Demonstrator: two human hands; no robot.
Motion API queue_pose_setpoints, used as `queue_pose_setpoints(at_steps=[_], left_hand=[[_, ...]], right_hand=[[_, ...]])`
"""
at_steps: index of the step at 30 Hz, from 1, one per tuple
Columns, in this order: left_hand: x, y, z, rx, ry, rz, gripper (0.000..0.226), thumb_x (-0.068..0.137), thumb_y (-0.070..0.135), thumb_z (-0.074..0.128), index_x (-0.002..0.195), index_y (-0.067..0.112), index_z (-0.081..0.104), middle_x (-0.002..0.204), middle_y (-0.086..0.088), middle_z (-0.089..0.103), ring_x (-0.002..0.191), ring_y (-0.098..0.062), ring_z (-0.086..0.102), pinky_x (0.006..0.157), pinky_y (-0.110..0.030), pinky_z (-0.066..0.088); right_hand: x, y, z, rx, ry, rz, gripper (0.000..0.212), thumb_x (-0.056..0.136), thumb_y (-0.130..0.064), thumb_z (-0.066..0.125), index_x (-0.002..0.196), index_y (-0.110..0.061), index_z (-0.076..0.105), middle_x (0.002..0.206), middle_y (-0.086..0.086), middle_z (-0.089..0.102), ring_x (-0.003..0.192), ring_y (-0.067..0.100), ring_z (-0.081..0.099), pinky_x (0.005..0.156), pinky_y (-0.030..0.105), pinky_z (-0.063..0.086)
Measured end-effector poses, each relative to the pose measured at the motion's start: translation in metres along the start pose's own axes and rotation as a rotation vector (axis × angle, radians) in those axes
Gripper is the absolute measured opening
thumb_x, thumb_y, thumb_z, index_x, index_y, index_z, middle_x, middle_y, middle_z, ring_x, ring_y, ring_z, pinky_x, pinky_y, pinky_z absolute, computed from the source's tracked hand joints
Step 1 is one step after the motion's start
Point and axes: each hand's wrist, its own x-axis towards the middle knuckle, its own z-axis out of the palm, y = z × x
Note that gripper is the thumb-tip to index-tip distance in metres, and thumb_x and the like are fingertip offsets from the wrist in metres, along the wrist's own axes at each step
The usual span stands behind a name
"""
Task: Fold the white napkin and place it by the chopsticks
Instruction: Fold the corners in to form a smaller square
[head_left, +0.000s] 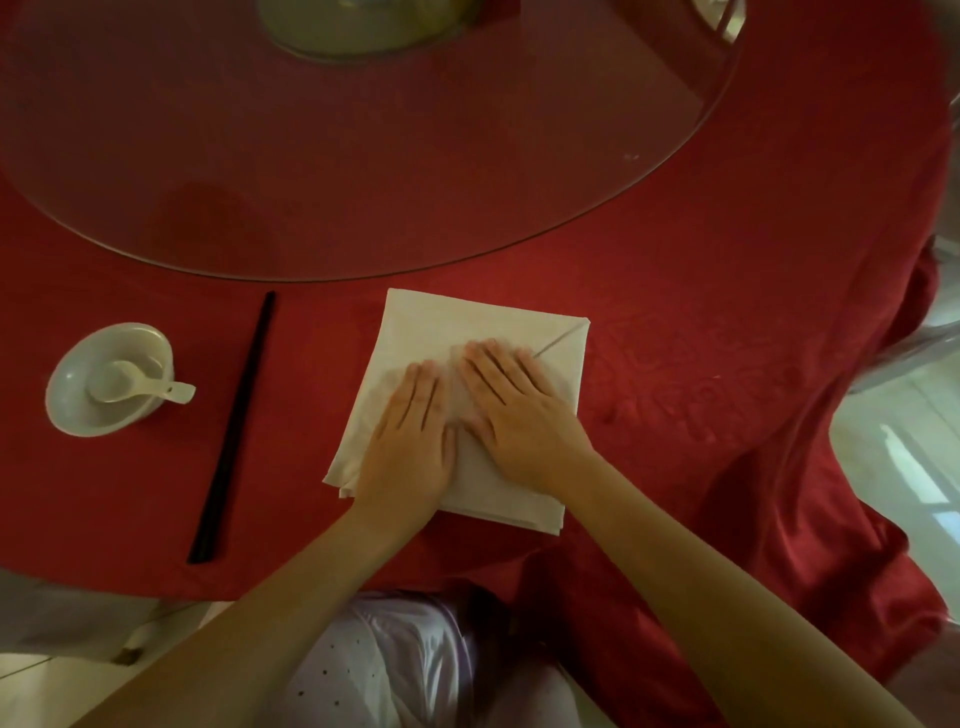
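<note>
The white cloth napkin (441, 332), already folded into a layered, roughly square pad, is seen lying flat on the red-clothed round worktop (675, 312), near its front edge and directly in front of the person. It is pressed down by both hands: the left hand (410, 441) is laid flat on the near-left part with its fingers together and extended, and the right hand (514, 410) is laid flat just beside it with the fingers slightly fanned toward a diagonal seam at the far-right corner. Nothing is pinched by either hand. The step in hand is judged to be the smoothing of the fold; it would be done well if the palms were swept outward from the middle toward the edges, so that the creases are set and the stacked layers at the near corners, which are seen slightly offset, are squared. The pair of black chopsticks (234, 426) is laid lengthwise to the left, clearly apart from the napkin, with a bare strip of red cloth between them; that strip is judged wide enough for the pad to be slid or lifted across. Beyond the chopsticks a small white ceramic bowl (72, 384) holding a white ceramic spoon (140, 387) is set, so overshoot to the left should be avoided. The rim of the large glass turntable (467, 260) is found just beyond the napkin's far edge, and the worktop's front edge is close behind the wrists, so movement is best kept sideways.
</note>
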Motion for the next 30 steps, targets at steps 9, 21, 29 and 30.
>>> queue_pose_setpoints(at_steps=[9, 21, 29, 30], left_hand=[[-0.013, -0.011, 0.004, 0.189, -0.008, -0.056, 0.059, 0.093, 0.035, 0.020, 0.142, 0.001, 0.023, 0.150, -0.018, 0.025, 0.140, -0.029, 0.020, 0.114, -0.046, 0.021], [-0.025, -0.016, -0.003, 0.140, 0.007, -0.062, 0.058, 0.092, 0.031, 0.022, 0.141, 0.000, 0.024, 0.149, -0.021, 0.027, 0.139, -0.033, 0.021, 0.115, -0.043, 0.016], [-0.032, -0.016, -0.007, -0.004, 0.027, 0.118, 0.053, 0.087, 0.013, 0.030, 0.139, 0.011, 0.035, 0.149, -0.008, 0.030, 0.139, -0.028, 0.023, 0.117, -0.039, 0.010], [-0.033, -0.015, -0.007, -0.025, 0.019, 0.104, 0.053, 0.087, 0.013, 0.029, 0.139, 0.009, 0.035, 0.148, -0.009, 0.031, 0.139, -0.027, 0.024, 0.117, -0.037, 0.009]], right_hand=[[0.019, 0.079, -0.010, -0.077, 0.081, 0.311, 0.057, 0.098, -0.039, 0.021, 0.148, -0.013, 0.009, 0.159, 0.003, 0.010, 0.146, 0.018, 0.004, 0.118, 0.044, -0.004], [0.014, 0.122, -0.044, 0.167, 0.344, 0.433, 0.037, 0.097, -0.024, 0.041, 0.129, -0.009, 0.051, 0.140, 0.013, 0.048, 0.135, 0.031, 0.034, 0.111, 0.043, 0.025], [0.022, 0.103, -0.059, 0.451, 0.181, 0.484, 0.014, 0.084, -0.019, 0.064, 0.092, -0.008, 0.068, 0.096, 0.010, 0.068, 0.091, 0.023, 0.060, 0.076, 0.032, 0.044], [0.025, 0.102, -0.058, 0.454, 0.174, 0.514, 0.012, 0.083, -0.019, 0.064, 0.089, -0.008, 0.067, 0.098, 0.010, 0.067, 0.092, 0.023, 0.059, 0.073, 0.031, 0.043]])
